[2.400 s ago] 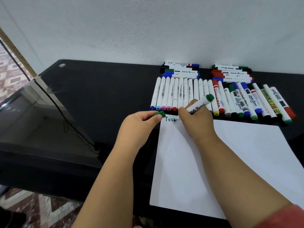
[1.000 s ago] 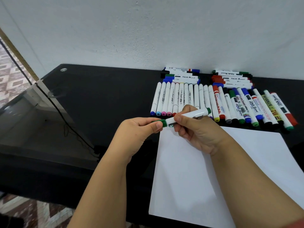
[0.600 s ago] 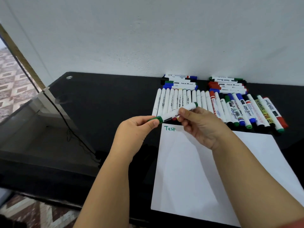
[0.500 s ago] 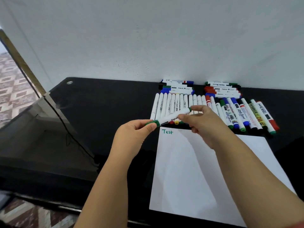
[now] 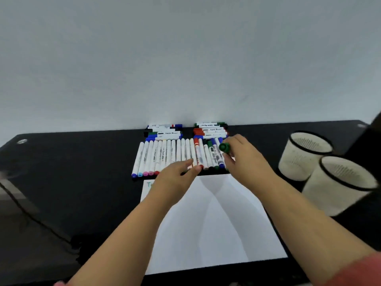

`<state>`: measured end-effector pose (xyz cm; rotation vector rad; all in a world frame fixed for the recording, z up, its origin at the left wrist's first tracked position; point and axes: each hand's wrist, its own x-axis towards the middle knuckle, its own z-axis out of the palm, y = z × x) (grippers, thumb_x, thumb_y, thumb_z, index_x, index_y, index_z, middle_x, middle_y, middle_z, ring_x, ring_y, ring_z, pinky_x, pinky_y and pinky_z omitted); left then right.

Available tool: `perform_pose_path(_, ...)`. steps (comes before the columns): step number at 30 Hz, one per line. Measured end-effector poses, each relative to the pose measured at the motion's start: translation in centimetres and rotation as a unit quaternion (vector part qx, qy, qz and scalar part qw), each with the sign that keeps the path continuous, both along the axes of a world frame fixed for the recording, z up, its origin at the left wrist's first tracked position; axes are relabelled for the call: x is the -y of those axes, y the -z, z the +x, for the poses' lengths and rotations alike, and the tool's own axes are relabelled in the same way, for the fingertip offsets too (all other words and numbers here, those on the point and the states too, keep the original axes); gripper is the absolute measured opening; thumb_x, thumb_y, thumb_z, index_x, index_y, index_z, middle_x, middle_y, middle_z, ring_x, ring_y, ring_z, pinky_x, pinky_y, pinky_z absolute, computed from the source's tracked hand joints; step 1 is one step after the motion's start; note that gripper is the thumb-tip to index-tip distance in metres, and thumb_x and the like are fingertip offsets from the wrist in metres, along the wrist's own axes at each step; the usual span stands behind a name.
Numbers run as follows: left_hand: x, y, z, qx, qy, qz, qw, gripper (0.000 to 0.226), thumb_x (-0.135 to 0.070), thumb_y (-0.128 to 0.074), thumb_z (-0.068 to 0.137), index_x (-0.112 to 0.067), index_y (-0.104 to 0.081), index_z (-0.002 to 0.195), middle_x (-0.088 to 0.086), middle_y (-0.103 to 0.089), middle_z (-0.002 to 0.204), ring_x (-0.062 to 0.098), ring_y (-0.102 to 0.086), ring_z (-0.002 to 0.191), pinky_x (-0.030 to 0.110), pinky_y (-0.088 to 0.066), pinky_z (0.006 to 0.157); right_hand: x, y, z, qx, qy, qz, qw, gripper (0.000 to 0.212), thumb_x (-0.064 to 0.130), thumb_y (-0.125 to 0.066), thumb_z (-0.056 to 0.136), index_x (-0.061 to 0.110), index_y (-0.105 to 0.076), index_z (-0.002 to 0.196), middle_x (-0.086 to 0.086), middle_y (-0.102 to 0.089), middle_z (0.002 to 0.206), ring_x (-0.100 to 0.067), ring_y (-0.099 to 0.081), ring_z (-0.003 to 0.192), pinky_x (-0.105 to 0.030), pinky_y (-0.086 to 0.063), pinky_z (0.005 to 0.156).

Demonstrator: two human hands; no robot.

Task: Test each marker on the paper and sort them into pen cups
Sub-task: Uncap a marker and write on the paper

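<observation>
Right hand (image 5: 245,162) grips the green marker (image 5: 224,148), capped end up, over the marker row (image 5: 177,156) near two cups (image 5: 305,157). Left hand (image 5: 175,178) looks flat, fingers straight, over the paper (image 5: 216,223), though it's blurry.

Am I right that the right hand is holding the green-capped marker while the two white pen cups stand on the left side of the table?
Not quite. The head view shows the two white pen cups on the right side of the black table, not the left. The right hand does hold the green-capped marker.
</observation>
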<state>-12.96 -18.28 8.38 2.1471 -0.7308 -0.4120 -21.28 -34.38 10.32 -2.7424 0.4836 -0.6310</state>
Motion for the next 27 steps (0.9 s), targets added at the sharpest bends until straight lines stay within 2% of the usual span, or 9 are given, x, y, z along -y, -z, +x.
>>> perform_pose_path(3, 3.4, 1.7, -1.1, 0.034, 0.063, 0.036, 0.997, 0.055, -0.048, -0.049, 0.092, -0.027, -0.039, 0.142, -0.008, -0.035, 0.149, 0.01, -0.03, 0.136, 0.022, -0.023, 0.105, 3.2, -1.5, -2.8, 0.054, 0.051, 0.045, 0.996, 0.025, 0.013, -0.053, 0.093, 0.014, -0.057, 0.117, -0.002, -0.051, 0.119, -0.017, -0.053, 0.102, -0.025, -0.041, 0.081)
perform_pose_path(6, 6.1, 3.5, -1.7, 0.082, 0.139, 0.095, 0.982, 0.062, -0.051, -0.048, 0.092, -0.029, -0.027, 0.147, -0.012, -0.024, 0.154, 0.007, -0.02, 0.14, 0.024, -0.016, 0.111, 6.0, -2.8, -5.5, 0.092, 0.098, 0.071, 0.988, 0.021, 0.013, -0.054, 0.092, 0.015, -0.059, 0.113, 0.002, -0.05, 0.116, -0.014, -0.055, 0.09, -0.028, -0.046, 0.082)
perform_pose_path(9, 7.8, 5.1, -1.5, 0.121, 0.185, 0.153, 0.963, 0.07, -0.055, -0.045, 0.091, -0.03, -0.015, 0.15, -0.014, -0.011, 0.157, 0.006, -0.008, 0.143, 0.029, -0.011, 0.114, 8.4, -3.7, -7.4, 0.093, 0.14, 0.072, 0.983, 0.022, 0.018, -0.052, 0.095, 0.016, -0.057, 0.116, 0.006, -0.045, 0.114, -0.01, -0.05, 0.088, -0.022, -0.039, 0.077)
perform_pose_path(12, 8.5, 6.6, -1.4, 0.143, 0.203, 0.187, 0.95, 0.075, -0.058, -0.042, 0.091, -0.029, -0.007, 0.151, -0.014, -0.002, 0.157, 0.007, -0.001, 0.144, 0.028, -0.007, 0.115, 10.2, -3.9, -8.6, 0.081, 0.172, 0.063, 0.98, 0.025, 0.022, -0.049, 0.096, 0.015, -0.054, 0.12, 0.002, -0.045, 0.119, -0.012, -0.049, 0.09, -0.022, -0.036, 0.077)
perform_pose_path(16, 8.5, 8.1, -1.4, 0.151, 0.188, 0.188, 0.952, 0.075, -0.06, -0.04, 0.09, -0.029, -0.009, 0.151, -0.016, -0.002, 0.157, 0.005, -0.002, 0.143, 0.026, -0.007, 0.115, 11.9, -3.3, -8.6, 0.023, 0.2, 0.068, 0.977, 0.028, 0.022, -0.047, 0.097, 0.01, -0.052, 0.121, -0.005, -0.045, 0.122, -0.019, -0.051, 0.092, -0.025, -0.036, 0.075)
perform_pose_path(20, 8.6, 8.5, -1.4, 0.163, 0.173, 0.166, 0.957, 0.074, -0.059, -0.044, 0.089, -0.029, -0.015, 0.15, -0.017, -0.008, 0.156, 0.005, -0.007, 0.143, 0.026, -0.01, 0.115, 12.9, -2.7, -8.0, -0.01, 0.213, 0.086, 0.973, 0.019, 0.02, -0.047, 0.096, 0.008, -0.052, 0.11, -0.007, -0.05, 0.109, -0.019, -0.049, 0.086, -0.029, -0.036, 0.072)
perform_pose_path(24, 8.5, 8.6, -1.6, 0.176, 0.168, 0.161, 0.956, 0.073, -0.057, -0.045, 0.09, -0.028, -0.017, 0.15, -0.017, -0.009, 0.156, 0.004, -0.009, 0.143, 0.025, -0.01, 0.114, 13.5, -2.3, -7.7, -0.031, 0.218, 0.107, 0.97, 0.026, 0.019, -0.046, 0.095, 0.008, -0.044, 0.119, -0.004, -0.053, 0.097, -0.021, -0.052, 0.083, -0.031, -0.037, 0.066)
perform_pose_path(27, 8.6, 8.7, -1.5, 0.179, 0.17, 0.164, 0.955, 0.073, -0.056, -0.045, 0.09, -0.027, -0.016, 0.15, -0.017, -0.008, 0.156, 0.005, -0.009, 0.143, 0.024, -0.009, 0.115, 13.9, -2.0, -7.6, -0.037, 0.222, 0.132, 0.965, 0.025, 0.023, -0.046, 0.095, 0.008, -0.044, 0.116, -0.007, -0.058, 0.096, -0.023, -0.054, 0.08, -0.032, -0.04, 0.064)
